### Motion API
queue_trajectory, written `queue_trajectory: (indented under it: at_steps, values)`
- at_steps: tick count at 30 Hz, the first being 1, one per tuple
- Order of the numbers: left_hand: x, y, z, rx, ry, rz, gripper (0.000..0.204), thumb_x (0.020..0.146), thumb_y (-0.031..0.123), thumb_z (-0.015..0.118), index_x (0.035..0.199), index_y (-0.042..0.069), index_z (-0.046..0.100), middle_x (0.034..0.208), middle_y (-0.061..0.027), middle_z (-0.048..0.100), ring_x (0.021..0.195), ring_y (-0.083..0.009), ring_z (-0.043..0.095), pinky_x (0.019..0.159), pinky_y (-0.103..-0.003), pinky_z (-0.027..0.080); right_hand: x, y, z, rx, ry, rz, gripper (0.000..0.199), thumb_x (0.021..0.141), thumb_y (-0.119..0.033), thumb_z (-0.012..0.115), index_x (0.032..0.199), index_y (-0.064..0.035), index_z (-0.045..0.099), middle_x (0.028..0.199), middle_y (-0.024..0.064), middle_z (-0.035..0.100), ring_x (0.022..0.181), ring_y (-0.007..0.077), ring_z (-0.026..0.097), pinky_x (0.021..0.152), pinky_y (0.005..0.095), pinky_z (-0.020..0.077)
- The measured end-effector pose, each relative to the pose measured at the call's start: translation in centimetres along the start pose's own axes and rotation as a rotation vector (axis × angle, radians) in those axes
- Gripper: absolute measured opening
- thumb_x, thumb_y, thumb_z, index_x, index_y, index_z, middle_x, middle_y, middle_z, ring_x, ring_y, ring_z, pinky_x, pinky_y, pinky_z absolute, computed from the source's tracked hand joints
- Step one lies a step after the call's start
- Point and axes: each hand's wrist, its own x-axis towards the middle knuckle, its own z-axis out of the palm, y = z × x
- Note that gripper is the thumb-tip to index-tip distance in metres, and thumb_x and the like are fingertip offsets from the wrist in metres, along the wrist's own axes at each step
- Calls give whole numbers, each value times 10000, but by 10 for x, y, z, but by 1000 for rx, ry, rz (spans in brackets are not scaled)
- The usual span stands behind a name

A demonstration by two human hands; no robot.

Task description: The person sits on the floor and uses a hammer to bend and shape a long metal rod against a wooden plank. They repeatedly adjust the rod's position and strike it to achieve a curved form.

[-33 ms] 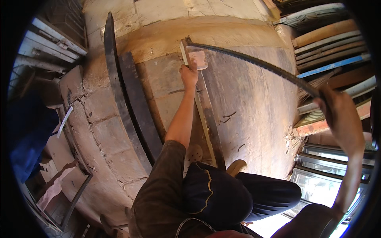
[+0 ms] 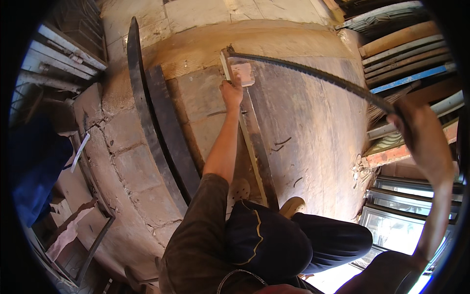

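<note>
My right hand is closed around the near end of a long ribbed steel bar, raised at the right. The bar slopes away to the left, and its far end meets the tip of a narrow pale-edged strip. Around that strip, just below its tip, my left hand is closed with the arm stretched forward. Beside the left fingers lies a small pinkish block. From there a long narrow bar runs back toward my feet; whether it joins the held strip is hidden by the hand.
Two long dark metal lengths lie on the floor to the left. Short bent rod pieces are scattered on the worn dark sheet. Stacked boards and frames line the right side. A blue cloth hangs at far left.
Both hands keep their grip. My right hand and the near end of the ribbed bar have shifted very slightly to the right and up.
</note>
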Motion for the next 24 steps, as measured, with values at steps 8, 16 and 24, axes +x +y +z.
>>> queue_trajectory:
  at_steps: [8, 16, 24]
  values:
    - [-1, 4, 4, -20, -10, 20, 695, 860, 595, 566, 990, -87, 535, 1002, -316, 525, 911, -470, 568, 824, -503, 467, 47, 4, -78, -156, -208, -84, 248, 956, -245, 540, 847, -26, 580, 546, 111, 532, 415, 217, 485, 388, 346, 349]
    - [-23, 34, 18, -56, 23, -41, 668, 861, 522, 608, 1094, -92, 492, 1067, -315, 509, 984, -475, 551, 844, -505, 471, -24, -42, -40, -199, -95, 41, 104, 890, -78, 594, 940, -4, 540, 595, 165, 532, 506, 279, 555, 468, 421, 378]
    - [-14, 19, -1, 19, 79, -33, 626, 856, 504, 622, 1050, -82, 522, 1054, -302, 515, 938, -472, 568, 830, -496, 477, -61, -20, -13, 42, -99, 44, 158, 870, -77, 613, 983, 23, 567, 705, 205, 591, 598, 364, 595, 509, 450, 410]
